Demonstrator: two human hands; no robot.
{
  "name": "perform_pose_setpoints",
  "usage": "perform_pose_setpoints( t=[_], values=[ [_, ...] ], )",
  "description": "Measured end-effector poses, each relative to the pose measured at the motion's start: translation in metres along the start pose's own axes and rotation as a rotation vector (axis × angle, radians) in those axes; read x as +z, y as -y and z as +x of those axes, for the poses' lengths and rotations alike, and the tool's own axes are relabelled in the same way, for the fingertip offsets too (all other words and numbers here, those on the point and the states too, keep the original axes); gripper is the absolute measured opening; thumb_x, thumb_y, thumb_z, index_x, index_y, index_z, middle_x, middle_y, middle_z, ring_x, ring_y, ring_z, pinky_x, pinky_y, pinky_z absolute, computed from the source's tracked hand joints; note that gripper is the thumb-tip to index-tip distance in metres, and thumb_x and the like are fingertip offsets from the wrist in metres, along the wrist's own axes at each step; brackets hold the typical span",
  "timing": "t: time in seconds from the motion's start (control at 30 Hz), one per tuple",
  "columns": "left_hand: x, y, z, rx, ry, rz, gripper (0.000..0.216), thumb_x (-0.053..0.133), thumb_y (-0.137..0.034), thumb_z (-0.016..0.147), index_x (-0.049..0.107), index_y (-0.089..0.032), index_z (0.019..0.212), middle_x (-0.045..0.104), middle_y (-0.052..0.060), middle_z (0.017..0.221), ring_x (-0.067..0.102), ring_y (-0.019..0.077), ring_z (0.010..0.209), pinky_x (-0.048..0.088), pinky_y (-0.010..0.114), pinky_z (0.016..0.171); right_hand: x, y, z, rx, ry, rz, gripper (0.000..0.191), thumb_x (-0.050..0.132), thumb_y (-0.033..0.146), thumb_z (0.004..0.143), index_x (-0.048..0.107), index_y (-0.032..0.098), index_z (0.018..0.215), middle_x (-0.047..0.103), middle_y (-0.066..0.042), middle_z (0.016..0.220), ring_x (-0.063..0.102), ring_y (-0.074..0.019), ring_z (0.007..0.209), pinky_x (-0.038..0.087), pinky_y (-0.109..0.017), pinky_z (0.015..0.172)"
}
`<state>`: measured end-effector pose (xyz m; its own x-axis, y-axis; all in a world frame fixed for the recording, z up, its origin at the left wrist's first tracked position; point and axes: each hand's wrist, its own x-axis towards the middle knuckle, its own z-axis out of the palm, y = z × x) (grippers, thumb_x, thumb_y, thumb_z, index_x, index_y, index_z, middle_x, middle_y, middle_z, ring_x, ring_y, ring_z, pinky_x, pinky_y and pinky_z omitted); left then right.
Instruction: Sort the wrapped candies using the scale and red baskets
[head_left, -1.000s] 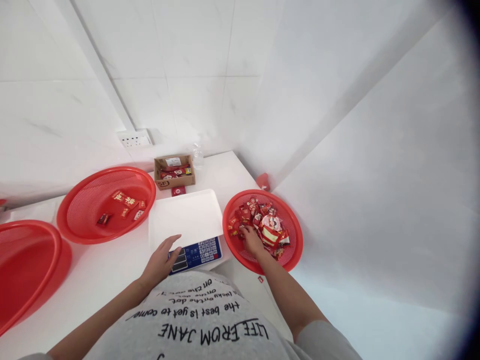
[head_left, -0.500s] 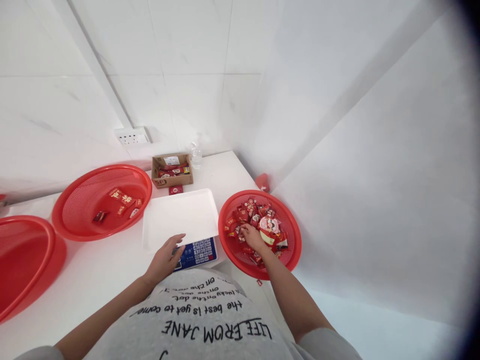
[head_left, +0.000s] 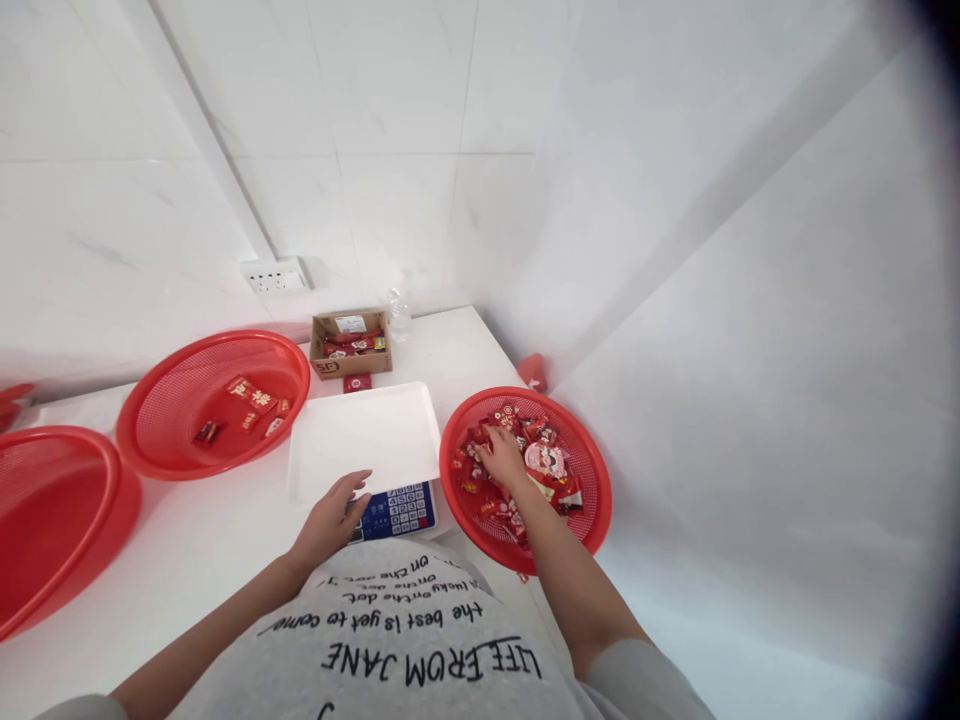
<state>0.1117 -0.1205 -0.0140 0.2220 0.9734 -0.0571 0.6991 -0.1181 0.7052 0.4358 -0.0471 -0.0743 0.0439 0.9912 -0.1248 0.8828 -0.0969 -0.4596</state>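
Observation:
My right hand (head_left: 505,462) is inside the right red basket (head_left: 601,500), among small red candy packets (head_left: 491,508). Its thumb and fingers are apart, with the fingertips against the packets at the basket's left side. A pink packet with a cartoon figure (head_left: 545,459) lies just right of this hand. My left hand (head_left: 330,515) is open and holds nothing. It hovers at the front edge of a scale's white tray (head_left: 364,440), its fingers partly over the blue keypad (head_left: 401,508).
Further left, one red basket (head_left: 135,440) contains a few red packets. Another red basket (head_left: 56,540) is cut off by the left edge. A cardboard box (head_left: 352,366) of packets stands behind the scale, with a red packet (head_left: 358,383) before it and a clear plastic bottle (head_left: 399,312) beside it.
My right hand has moved slightly up and away among the packets, and its fingers have spread apart. My left hand has stayed by the scale. The view has shifted a little.

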Motion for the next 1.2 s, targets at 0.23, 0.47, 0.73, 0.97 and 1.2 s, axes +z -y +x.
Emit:
perform_pose_setpoints(
  t=[0.23, 0.47, 0.73, 0.97, 1.2],
  values=[
    [-0.001, -0.003, 0.003, -0.017, 0.018, 0.0, 0.037, 0.038, -0.04, 0.085, 0.047, -0.023, 0.117, 0.06, 0.005, 0.11, 0.062, 0.0166, 0.093, 0.053, 0.031, 0.081, 0.017, 0.009, -0.011, -0.123, 0.329, -0.133, 0.06, 0.05, 0.046, 0.077, 0.04, 0.023, 0.132, 0.026, -0.007, 0.145, 0.003, -0.0315, 0.135, 0.015, -0.049, 0.104],
    [0.001, -0.001, 0.007, 0.003, 0.03, -0.005, 0.037, 0.037, -0.039, 0.085, 0.048, -0.022, 0.117, 0.059, 0.005, 0.112, 0.061, 0.0159, 0.094, 0.053, 0.027, 0.076, 0.022, 0.003, -0.04, -0.254, 0.425, -0.147, 0.051, 0.057, 0.021, 0.068, 0.052, 0.024, 0.119, 0.034, -0.009, 0.139, 0.029, -0.0278, 0.126, 0.027, -0.042, 0.097],
    [0.004, 0.002, 0.005, 0.042, 0.018, 0.024, 0.035, 0.038, -0.037, 0.085, 0.049, -0.021, 0.114, 0.06, 0.005, 0.11, 0.061, 0.0153, 0.094, 0.052, 0.028, 0.079, 0.015, -0.01, -0.041, -0.063, 0.279, 0.102, 0.045, 0.048, 0.006, 0.065, 0.059, 0.018, 0.107, 0.056, -0.008, 0.113, 0.054, -0.0178, 0.096, 0.038, -0.026, 0.083],
    [0.006, 0.005, 0.003, 0.056, 0.021, 0.037, 0.034, 0.037, -0.036, 0.086, 0.049, -0.022, 0.115, 0.06, 0.005, 0.11, 0.061, 0.0152, 0.095, 0.052, 0.027, 0.079, 0.011, -0.02, -0.019, 0.046, 0.093, 0.185, 0.054, 0.049, 0.017, 0.073, 0.044, 0.018, 0.126, 0.05, -0.009, 0.126, 0.045, -0.0193, 0.116, 0.034, -0.031, 0.096],
    [0.01, 0.005, 0.003, 0.1, 0.052, 0.056, 0.033, 0.037, -0.034, 0.086, 0.047, -0.023, 0.116, 0.059, 0.004, 0.11, 0.06, 0.0137, 0.094, 0.05, 0.026, 0.081, 0.021, 0.006, 0.004, 0.214, 0.183, -0.004, 0.082, 0.058, 0.037, 0.073, 0.014, 0.024, 0.141, 0.006, -0.015, 0.149, 0.012, -0.0289, 0.135, 0.022, -0.047, 0.102]
  ],
)
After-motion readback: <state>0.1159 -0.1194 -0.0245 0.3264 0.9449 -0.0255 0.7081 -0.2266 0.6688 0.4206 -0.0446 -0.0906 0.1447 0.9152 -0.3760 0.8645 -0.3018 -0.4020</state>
